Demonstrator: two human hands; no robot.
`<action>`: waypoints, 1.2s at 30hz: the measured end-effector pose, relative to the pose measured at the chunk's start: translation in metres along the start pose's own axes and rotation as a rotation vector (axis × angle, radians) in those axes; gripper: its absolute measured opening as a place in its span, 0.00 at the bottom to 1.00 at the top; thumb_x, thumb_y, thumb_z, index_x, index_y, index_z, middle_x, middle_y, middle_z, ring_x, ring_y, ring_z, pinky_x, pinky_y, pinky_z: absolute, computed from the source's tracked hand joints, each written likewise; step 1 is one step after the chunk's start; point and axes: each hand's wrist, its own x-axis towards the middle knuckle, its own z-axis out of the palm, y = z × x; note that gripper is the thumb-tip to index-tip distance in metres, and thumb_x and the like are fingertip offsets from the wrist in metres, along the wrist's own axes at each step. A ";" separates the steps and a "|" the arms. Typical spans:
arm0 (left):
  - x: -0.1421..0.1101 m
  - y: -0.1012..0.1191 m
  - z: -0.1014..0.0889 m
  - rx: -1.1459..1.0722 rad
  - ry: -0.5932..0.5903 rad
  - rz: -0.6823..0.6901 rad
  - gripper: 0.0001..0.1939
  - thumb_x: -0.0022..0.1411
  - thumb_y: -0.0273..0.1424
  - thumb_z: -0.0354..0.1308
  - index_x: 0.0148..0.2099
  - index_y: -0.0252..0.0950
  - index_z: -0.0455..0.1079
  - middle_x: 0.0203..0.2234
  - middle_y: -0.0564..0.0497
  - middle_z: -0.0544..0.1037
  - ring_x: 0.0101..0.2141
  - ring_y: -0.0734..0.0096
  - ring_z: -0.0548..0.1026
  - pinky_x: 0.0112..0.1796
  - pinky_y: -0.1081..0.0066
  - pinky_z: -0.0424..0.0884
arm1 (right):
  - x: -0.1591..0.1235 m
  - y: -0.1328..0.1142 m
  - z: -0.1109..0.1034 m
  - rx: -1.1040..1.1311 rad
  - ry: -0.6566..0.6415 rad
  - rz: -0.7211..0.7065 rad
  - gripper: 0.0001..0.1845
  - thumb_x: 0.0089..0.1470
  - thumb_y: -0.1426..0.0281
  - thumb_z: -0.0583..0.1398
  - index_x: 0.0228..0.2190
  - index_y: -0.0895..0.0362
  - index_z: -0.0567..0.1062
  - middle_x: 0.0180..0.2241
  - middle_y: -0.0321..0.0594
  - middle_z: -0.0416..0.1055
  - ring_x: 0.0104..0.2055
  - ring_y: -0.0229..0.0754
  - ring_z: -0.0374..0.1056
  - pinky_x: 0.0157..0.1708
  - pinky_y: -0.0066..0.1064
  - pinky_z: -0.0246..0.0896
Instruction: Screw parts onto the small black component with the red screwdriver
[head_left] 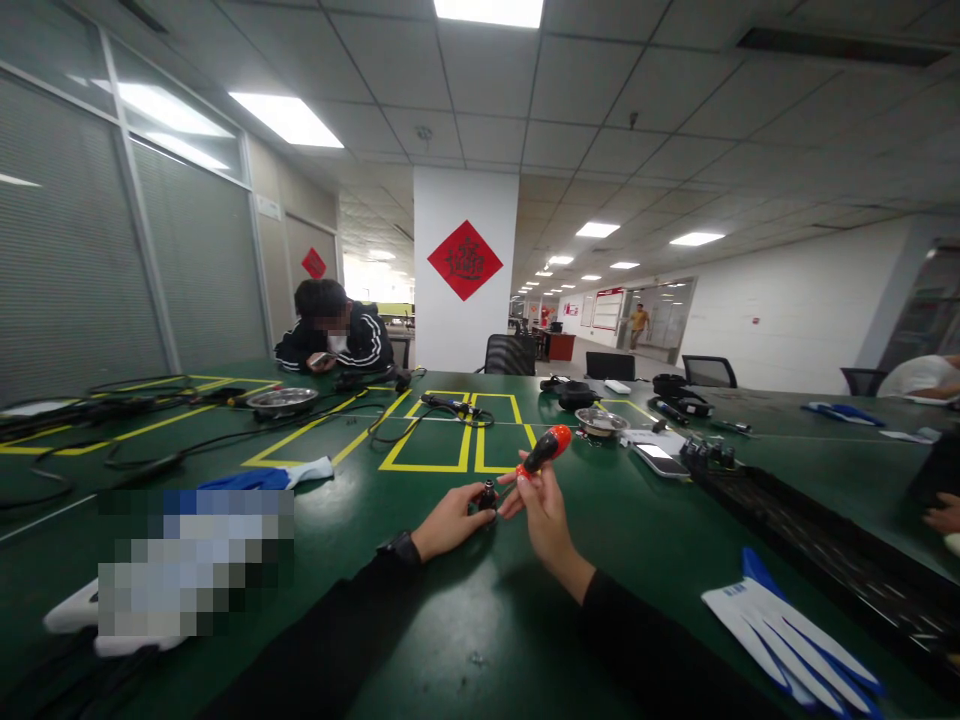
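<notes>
Over the green table, my left hand grips a small dark cylindrical part between thumb and fingers, near the tabletop. A screwdriver with a red and black handle is in my right hand. Its handle tilts up to the right, and the shaft slants down towards the small part. Whether the tip touches the part cannot be made out, as my fingers cover that spot.
White-and-blue gloves lie at right, beside a long black tray of small parts. A phone and a metal bowl are further back. Cables and another bowl lie at left. A person sits across the table.
</notes>
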 end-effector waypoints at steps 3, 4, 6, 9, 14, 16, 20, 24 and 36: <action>0.000 -0.002 0.000 -0.007 0.003 0.004 0.11 0.54 0.32 0.54 0.39 0.33 0.69 0.32 0.50 0.75 0.33 0.69 0.71 0.37 0.72 0.65 | 0.000 0.002 0.001 -0.008 0.004 0.005 0.17 0.53 0.64 0.55 0.44 0.55 0.60 0.32 0.38 0.71 0.20 0.33 0.67 0.21 0.26 0.67; 0.000 -0.002 0.001 -0.007 0.004 0.007 0.10 0.54 0.32 0.54 0.39 0.33 0.69 0.32 0.50 0.75 0.33 0.69 0.71 0.37 0.72 0.65 | 0.000 0.003 0.001 -0.005 0.004 0.005 0.17 0.53 0.64 0.55 0.44 0.55 0.60 0.32 0.38 0.71 0.20 0.33 0.67 0.21 0.26 0.67; 0.000 -0.003 0.001 -0.002 0.001 0.012 0.10 0.54 0.32 0.54 0.38 0.33 0.69 0.32 0.50 0.75 0.33 0.69 0.71 0.37 0.72 0.65 | 0.000 0.004 0.001 0.001 0.006 0.004 0.17 0.53 0.64 0.55 0.44 0.55 0.60 0.32 0.38 0.71 0.20 0.33 0.67 0.20 0.26 0.67; 0.000 -0.003 0.001 -0.004 -0.006 0.011 0.10 0.54 0.32 0.54 0.38 0.33 0.69 0.31 0.50 0.75 0.32 0.69 0.71 0.37 0.72 0.65 | 0.000 0.005 0.000 -0.004 0.031 -0.002 0.19 0.53 0.65 0.55 0.46 0.55 0.59 0.31 0.38 0.71 0.19 0.33 0.67 0.20 0.26 0.66; -0.001 -0.001 0.000 -0.013 -0.008 0.008 0.11 0.54 0.32 0.54 0.40 0.34 0.69 0.32 0.50 0.75 0.33 0.68 0.71 0.37 0.72 0.65 | -0.001 0.007 -0.003 -0.007 0.015 -0.024 0.19 0.54 0.67 0.54 0.47 0.55 0.58 0.32 0.38 0.71 0.21 0.35 0.68 0.21 0.28 0.67; -0.001 0.000 -0.001 -0.014 -0.009 0.021 0.12 0.54 0.32 0.54 0.41 0.34 0.69 0.33 0.50 0.75 0.33 0.68 0.70 0.37 0.72 0.65 | -0.003 0.007 -0.005 0.006 -0.001 -0.040 0.18 0.54 0.68 0.53 0.47 0.54 0.58 0.33 0.39 0.70 0.23 0.35 0.68 0.22 0.29 0.68; -0.001 0.000 -0.001 -0.008 -0.008 0.017 0.12 0.54 0.33 0.54 0.41 0.34 0.69 0.33 0.50 0.75 0.33 0.68 0.70 0.36 0.73 0.64 | -0.003 0.006 -0.005 0.006 -0.002 -0.047 0.17 0.55 0.68 0.52 0.47 0.54 0.59 0.34 0.39 0.70 0.24 0.36 0.68 0.22 0.29 0.68; -0.001 0.000 -0.001 -0.008 -0.007 0.021 0.11 0.54 0.33 0.54 0.39 0.34 0.69 0.32 0.50 0.75 0.32 0.69 0.70 0.35 0.73 0.64 | 0.000 0.005 -0.002 -0.014 0.023 -0.019 0.16 0.54 0.66 0.54 0.45 0.54 0.60 0.32 0.38 0.70 0.21 0.34 0.67 0.21 0.27 0.67; -0.001 -0.006 0.000 0.051 0.004 0.030 0.10 0.55 0.33 0.54 0.39 0.34 0.68 0.32 0.51 0.74 0.33 0.69 0.70 0.35 0.73 0.64 | -0.002 0.009 -0.004 0.059 -0.027 0.008 0.11 0.57 0.66 0.50 0.42 0.54 0.60 0.27 0.34 0.68 0.20 0.34 0.66 0.20 0.26 0.64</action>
